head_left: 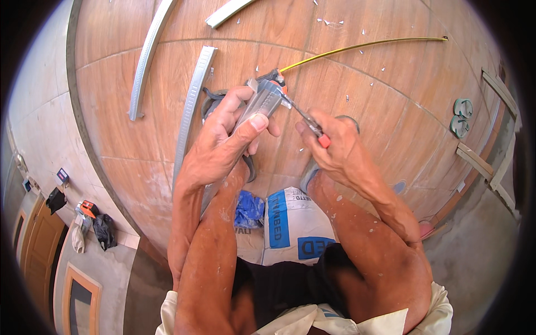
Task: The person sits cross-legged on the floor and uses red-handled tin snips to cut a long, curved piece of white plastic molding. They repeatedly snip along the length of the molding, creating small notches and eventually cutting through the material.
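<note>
My left hand [220,139] is wrapped round the end of a silvery metal channel [262,103], thumb on top. The channel's far part runs down behind my wrist and is mostly hidden. In my right hand [338,142] is a pair of metal snips [308,120] with a red handle part. Their jaws reach the edge of the channel's end; whether they are closed on the metal I cannot tell. Just beyond the channel's end is a tape measure, partly hidden, with its yellow blade [357,47] drawn out to the right across the tiles.
More metal channels [192,95] lie on the wood-look tiled floor [396,84] at the left and far side. Small metal offcuts are scattered about. White sacks [301,206] and a blue bag [249,210] lie between my legs. Green flip-flops [460,117] and wooden strips [474,159] are at the right.
</note>
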Demonstrator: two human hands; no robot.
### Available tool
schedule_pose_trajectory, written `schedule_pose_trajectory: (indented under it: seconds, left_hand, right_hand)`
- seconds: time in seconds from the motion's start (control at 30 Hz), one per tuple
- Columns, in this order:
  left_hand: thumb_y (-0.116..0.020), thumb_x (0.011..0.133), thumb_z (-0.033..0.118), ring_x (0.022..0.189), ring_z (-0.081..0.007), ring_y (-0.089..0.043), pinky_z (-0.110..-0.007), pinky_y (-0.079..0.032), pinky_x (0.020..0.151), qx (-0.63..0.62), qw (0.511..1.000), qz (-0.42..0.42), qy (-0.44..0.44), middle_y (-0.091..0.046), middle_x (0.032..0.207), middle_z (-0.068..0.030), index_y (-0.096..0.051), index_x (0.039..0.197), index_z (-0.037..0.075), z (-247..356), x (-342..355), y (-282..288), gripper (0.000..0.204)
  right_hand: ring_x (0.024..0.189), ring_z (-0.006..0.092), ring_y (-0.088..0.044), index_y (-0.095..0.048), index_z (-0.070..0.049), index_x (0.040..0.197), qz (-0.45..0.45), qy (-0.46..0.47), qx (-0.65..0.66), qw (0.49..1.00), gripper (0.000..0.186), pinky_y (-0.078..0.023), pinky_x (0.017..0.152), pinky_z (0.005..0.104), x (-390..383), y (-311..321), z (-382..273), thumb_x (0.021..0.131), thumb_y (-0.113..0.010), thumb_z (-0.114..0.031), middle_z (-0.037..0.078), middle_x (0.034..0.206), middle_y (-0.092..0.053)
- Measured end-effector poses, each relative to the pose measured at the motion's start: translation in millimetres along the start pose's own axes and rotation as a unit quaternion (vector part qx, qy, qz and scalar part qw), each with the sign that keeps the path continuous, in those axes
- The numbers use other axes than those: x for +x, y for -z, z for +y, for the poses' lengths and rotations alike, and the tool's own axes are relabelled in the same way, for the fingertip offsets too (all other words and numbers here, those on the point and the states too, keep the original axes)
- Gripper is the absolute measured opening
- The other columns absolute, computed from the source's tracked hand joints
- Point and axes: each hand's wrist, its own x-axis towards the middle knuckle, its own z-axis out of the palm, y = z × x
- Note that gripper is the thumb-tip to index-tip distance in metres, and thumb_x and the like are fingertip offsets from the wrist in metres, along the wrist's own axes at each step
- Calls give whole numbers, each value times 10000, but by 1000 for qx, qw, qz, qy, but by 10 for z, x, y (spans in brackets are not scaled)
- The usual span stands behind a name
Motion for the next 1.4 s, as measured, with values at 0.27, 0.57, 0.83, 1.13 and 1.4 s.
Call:
schedule_pose_trajectory:
  seconds: [0.27,0.57,0.83,1.13,1.4]
  left_hand:
    - [-625,1131,408,777,-111,-624,-269,-512,721,-28,993,-105,41,-737,1016,-99,-515,1521,-1,29,-153,60,576]
    - [-695,1023,653,896,-184,-732,-314,-596,783,-69,962,-232,127,-713,1160,-130,-516,1502,-69,8,-158,133,884]
    - [-584,1155,459,835,-124,-643,-286,-532,758,-56,934,-309,171,-722,967,-79,-654,1299,2,64,-111,27,483]
    - [-618,1137,475,736,-129,-631,-291,-525,674,16,919,-339,198,-739,917,-58,-721,1233,9,161,-57,-38,487]
    - [-671,1091,533,752,-182,-682,-367,-538,716,185,914,-315,179,-753,855,-46,-756,1219,95,192,-195,-27,464]
  right_hand:
    - [652,332,-599,-684,-18,999,-4,87,-43,995,103,-477,611,425,272,369,65,995,-739,-105,155,734,-582]
    - [782,169,-629,-755,-24,1127,-182,26,253,950,253,-493,699,341,358,323,115,1020,-800,-249,38,829,-645]
    - [940,116,-637,-768,-22,1118,-413,-14,381,827,291,-497,845,305,594,411,133,997,-826,-280,23,976,-698]
    - [778,89,-595,-753,-15,1041,-539,-21,445,715,238,-465,672,281,680,158,326,990,-827,-236,19,889,-688]
    - [887,117,-639,-768,-29,1063,-540,5,385,748,219,-515,804,292,583,34,349,1003,-827,-231,17,953,-707]
